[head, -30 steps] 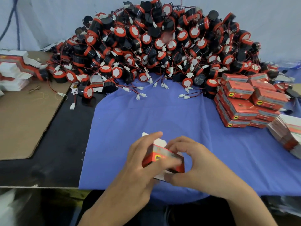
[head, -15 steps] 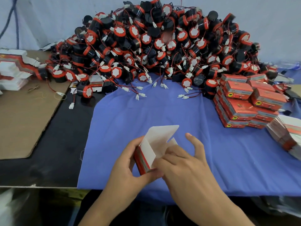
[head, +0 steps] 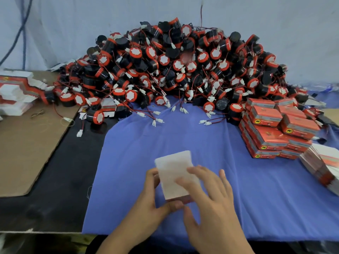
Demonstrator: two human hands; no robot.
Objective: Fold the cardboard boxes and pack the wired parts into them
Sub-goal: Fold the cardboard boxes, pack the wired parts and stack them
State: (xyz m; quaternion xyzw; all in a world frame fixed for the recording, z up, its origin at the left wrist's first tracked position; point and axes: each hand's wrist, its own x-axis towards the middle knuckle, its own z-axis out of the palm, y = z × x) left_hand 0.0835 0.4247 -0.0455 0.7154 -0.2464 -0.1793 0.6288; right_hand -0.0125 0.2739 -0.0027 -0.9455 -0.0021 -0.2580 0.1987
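White box blank [head: 172, 167], 6 o'clock, mid-fold: left hand [head: 146, 213] grips it, right hand [head: 214, 208] presses, fingers straight; closed boxes [head: 266, 136] 3 o'clock; parts pile [head: 165, 70] 12 o'clock, unpacked.

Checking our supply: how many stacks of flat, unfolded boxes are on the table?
2: the left stack on the brown cardboard sheet, and the right stack on the blue cloth at the picture's edge. More may hide behind the parts pile.

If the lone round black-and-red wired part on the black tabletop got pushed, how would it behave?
The round black-and-red wired part lies on its curved side, so it would probably roll. Its thin red wire and white connector trail loose and would likely flop and drag. Its moulded body looks rigid.
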